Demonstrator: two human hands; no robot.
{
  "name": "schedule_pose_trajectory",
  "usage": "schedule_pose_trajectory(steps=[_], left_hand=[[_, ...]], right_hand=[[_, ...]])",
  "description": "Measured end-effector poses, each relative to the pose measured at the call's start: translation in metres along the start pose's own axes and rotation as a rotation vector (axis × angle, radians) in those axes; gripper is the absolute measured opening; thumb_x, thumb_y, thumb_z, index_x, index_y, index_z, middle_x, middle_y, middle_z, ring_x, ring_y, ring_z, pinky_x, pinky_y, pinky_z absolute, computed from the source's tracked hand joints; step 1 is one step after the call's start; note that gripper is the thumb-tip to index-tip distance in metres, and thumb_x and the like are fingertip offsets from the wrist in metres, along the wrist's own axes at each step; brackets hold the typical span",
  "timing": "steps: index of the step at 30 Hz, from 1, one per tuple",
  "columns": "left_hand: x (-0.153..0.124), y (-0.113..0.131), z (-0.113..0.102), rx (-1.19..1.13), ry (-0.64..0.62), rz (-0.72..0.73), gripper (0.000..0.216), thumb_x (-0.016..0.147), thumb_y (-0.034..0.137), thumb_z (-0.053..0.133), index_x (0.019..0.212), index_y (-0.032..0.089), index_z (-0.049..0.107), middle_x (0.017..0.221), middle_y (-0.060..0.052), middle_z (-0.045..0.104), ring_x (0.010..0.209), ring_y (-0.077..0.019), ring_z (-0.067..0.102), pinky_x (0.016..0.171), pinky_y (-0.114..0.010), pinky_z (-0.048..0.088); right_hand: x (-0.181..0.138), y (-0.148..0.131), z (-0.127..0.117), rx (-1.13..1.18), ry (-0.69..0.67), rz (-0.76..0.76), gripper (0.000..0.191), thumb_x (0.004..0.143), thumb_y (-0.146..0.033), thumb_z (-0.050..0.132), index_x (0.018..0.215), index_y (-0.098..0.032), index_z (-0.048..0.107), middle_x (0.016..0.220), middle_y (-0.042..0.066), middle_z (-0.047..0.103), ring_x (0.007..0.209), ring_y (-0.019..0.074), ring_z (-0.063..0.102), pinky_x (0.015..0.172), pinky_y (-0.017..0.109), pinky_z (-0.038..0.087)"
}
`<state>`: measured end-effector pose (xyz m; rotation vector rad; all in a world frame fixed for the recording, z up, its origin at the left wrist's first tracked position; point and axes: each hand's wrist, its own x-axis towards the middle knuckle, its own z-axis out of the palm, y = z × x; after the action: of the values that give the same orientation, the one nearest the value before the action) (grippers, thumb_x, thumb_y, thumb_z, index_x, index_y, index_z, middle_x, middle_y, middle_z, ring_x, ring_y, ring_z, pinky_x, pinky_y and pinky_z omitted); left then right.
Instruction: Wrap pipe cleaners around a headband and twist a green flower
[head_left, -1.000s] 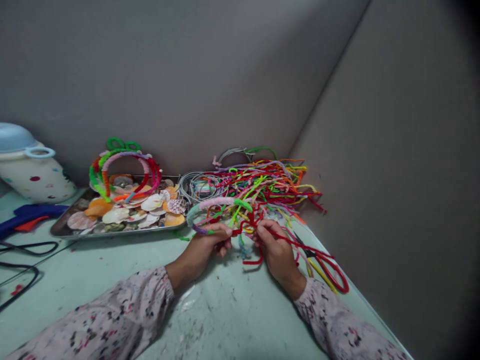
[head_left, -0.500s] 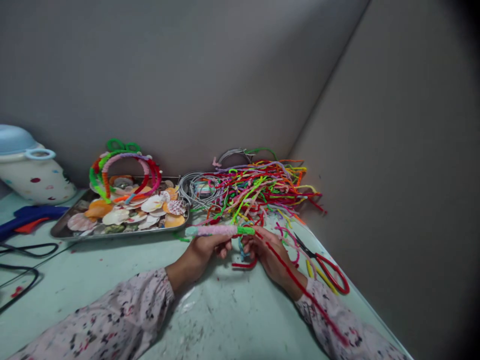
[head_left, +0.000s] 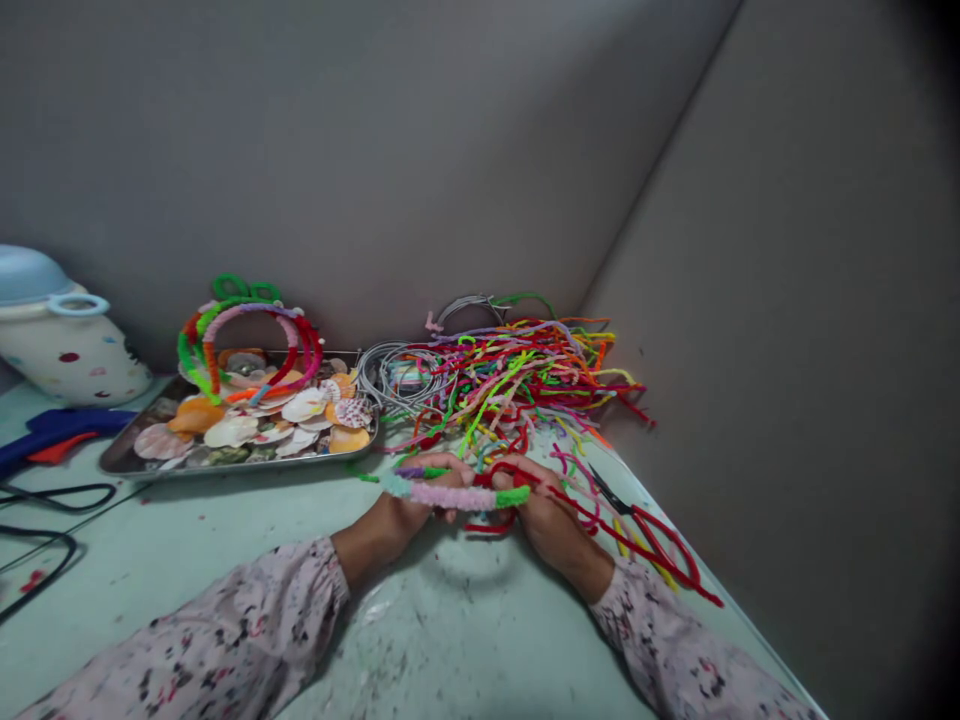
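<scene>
Both my hands work over a pale green table (head_left: 225, 560). My left hand (head_left: 409, 510) is closed on a ring wrapped in pink, teal, purple and green fuzzy wire (head_left: 450, 493), seen almost edge-on. My right hand (head_left: 547, 520) is closed on a long red pipe cleaner (head_left: 637, 550) that runs from the ring's right end off toward the lower right. A big heap of loose coloured pipe cleaners (head_left: 517, 380) lies just behind my hands.
A metal tray (head_left: 127, 455) of seashells stands at the left, with several wrapped rings (head_left: 247, 340) leaning in it. Grey wire coils (head_left: 390, 375) lie beside it. Red-handled scissors (head_left: 660, 545) rest at the right. A blue glue gun (head_left: 52, 435), black cable and spotted pot (head_left: 60, 345) occupy the far left.
The ring has tipped from standing open-faced to lying nearly flat. The red pipe cleaner's tail has swung round to the right as my right hand moved.
</scene>
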<state>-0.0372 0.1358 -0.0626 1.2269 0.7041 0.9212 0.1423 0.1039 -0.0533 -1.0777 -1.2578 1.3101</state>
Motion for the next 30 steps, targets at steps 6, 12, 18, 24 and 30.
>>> schedule_pose_trajectory(steps=[6,12,18,24,30], left_hand=[[-0.002,0.008,0.006,0.06,0.046,-0.052,0.02,0.076,0.035,0.066,0.075,0.016,0.066,0.058,0.0,0.056,0.048,-0.0088,0.044,0.044,-0.021,0.029],[0.001,0.004,0.007,0.079,0.018,-0.043,0.022,0.075,0.037,0.067,0.074,0.015,0.065,0.052,0.001,0.054,0.044,-0.0087,0.044,0.041,-0.021,0.029],[0.003,-0.005,0.004,0.171,-0.006,0.046,0.024,0.076,0.039,0.065,0.079,0.015,0.068,0.056,0.0,0.058,0.046,-0.0085,0.045,0.044,-0.02,0.032],[0.001,-0.002,0.006,0.192,-0.015,0.071,0.024,0.077,0.039,0.065,0.08,0.015,0.068,0.058,0.0,0.058,0.047,-0.0089,0.047,0.046,-0.021,0.035],[0.0,0.008,0.008,0.075,0.036,-0.052,0.023,0.076,0.038,0.065,0.073,0.015,0.064,0.054,0.001,0.055,0.046,-0.0084,0.045,0.043,-0.021,0.033]], right_hand=[[0.0,-0.007,0.0,-0.12,0.02,-0.03,0.023,0.081,-0.04,0.061,0.071,-0.02,0.061,0.055,-0.003,0.053,0.05,0.0119,0.044,0.047,0.023,0.035],[0.001,0.0,-0.002,-0.075,0.024,0.071,0.029,0.08,-0.043,0.061,0.066,-0.017,0.059,0.058,-0.002,0.057,0.053,0.0121,0.05,0.05,0.023,0.039],[0.001,-0.005,0.001,-0.088,0.019,0.097,0.039,0.08,-0.046,0.058,0.055,-0.017,0.06,0.053,0.0,0.056,0.048,0.0116,0.048,0.048,0.023,0.039],[0.001,-0.004,0.001,-0.074,0.01,0.079,0.037,0.082,-0.043,0.057,0.055,-0.018,0.06,0.051,0.0,0.055,0.048,0.0116,0.048,0.049,0.024,0.039],[-0.002,-0.002,0.001,-0.127,0.084,-0.022,0.02,0.081,-0.038,0.06,0.073,-0.019,0.06,0.06,-0.002,0.056,0.053,0.0117,0.048,0.05,0.023,0.039]])
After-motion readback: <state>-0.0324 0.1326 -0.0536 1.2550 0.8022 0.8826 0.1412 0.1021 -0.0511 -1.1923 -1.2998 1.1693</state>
